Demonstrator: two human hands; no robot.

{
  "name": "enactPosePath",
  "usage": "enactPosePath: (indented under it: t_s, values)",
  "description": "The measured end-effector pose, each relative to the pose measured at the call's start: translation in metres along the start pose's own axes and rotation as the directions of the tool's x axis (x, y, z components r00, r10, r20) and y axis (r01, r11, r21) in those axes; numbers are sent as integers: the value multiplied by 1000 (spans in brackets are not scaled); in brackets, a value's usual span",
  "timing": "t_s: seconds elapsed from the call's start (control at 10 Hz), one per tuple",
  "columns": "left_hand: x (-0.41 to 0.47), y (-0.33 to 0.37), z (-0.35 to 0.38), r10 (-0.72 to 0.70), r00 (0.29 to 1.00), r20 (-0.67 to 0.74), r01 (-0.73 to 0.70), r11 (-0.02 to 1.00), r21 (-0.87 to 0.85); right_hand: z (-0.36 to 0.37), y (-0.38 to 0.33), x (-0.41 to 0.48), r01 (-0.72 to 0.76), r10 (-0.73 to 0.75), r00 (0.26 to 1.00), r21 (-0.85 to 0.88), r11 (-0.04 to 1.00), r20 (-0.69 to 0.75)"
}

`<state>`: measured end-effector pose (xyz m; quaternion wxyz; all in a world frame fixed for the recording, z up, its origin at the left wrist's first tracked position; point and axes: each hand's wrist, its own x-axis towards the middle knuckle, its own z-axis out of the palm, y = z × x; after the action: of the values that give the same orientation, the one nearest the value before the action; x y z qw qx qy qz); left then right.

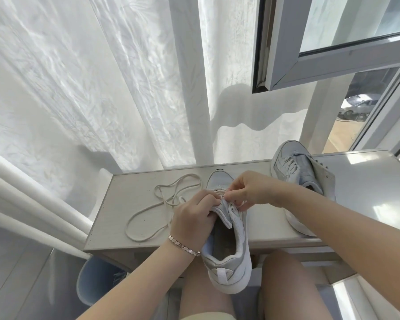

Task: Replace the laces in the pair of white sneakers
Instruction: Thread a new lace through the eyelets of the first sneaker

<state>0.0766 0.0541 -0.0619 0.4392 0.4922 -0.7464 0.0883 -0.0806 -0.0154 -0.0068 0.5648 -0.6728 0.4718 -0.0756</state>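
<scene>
Beyond table (125, 181) near edge, sneaker (239, 227) heel overhangs.

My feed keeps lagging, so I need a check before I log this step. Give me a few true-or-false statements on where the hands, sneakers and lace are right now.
1. The left hand and right hand both hold the near sneaker around its eyelets. True.
2. The loose lace lies to the right of that sneaker. False: it lies on the table to the sneaker's left.
3. The second sneaker sits at the table's far right, with a lace in it. True.
4. The bracelet is on the right wrist. False: it is on the left wrist.
5. The near sneaker rests wholly on the table. False: its heel juts past the near edge.
</scene>
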Motion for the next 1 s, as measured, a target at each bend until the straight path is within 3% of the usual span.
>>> enactPosePath:
  t_s: [0.1, 0.2, 0.3, 0.4, 0.5, 0.6, 0.7, 0.8, 0.9, 1.0]
  values:
    - [2, 2, 1, -29, 1000, 1, 29, 1000, -2, -4, 9, -9, 17, -10, 997, 89, 996, -80]
    - [5, 7, 4, -30, 999, 18, 30, 999, -29, -20, 14, -27, 121, -23, 966, 371, 921, -258]
    - [6, 10, 7, -42, 998, 44, 43, 999, -29, -30, 8, -36, 219, 3, 953, 694, 686, -303]
    - [8, 13, 6, -55, 996, 67, 56, 998, -10, -42, 1, -41, 300, 20, 947, 905, 302, -321]
    - [12, 9, 1, -60, 995, 85, 59, 998, 24, -69, 2, -56, 309, -15, 912, 663, 681, -409]
    - [17, 8, -3, -85, 989, 119, 81, 996, 36, -85, 19, -60, -68, -185, 837, -434, 898, -514]
    - [21, 7, -3, -115, 967, 229, 111, 993, 28, -73, 23, -56, -205, -139, 910, -716, 668, -390]
    - [18, 6, -4, -122, 945, 303, 144, 988, -51, -50, 24, -46, -4, -332, 887, -722, 692, -322]
    - [20, 14, -20, -196, 922, 334, 275, 939, -206, -15, 24, -24, 89, -323, 934, -780, 620, -150]
    - [24, 31, -35, -313, 855, 413, 411, 895, -173, 7, 25, -14, 77, -184, 975, -591, 803, -122]
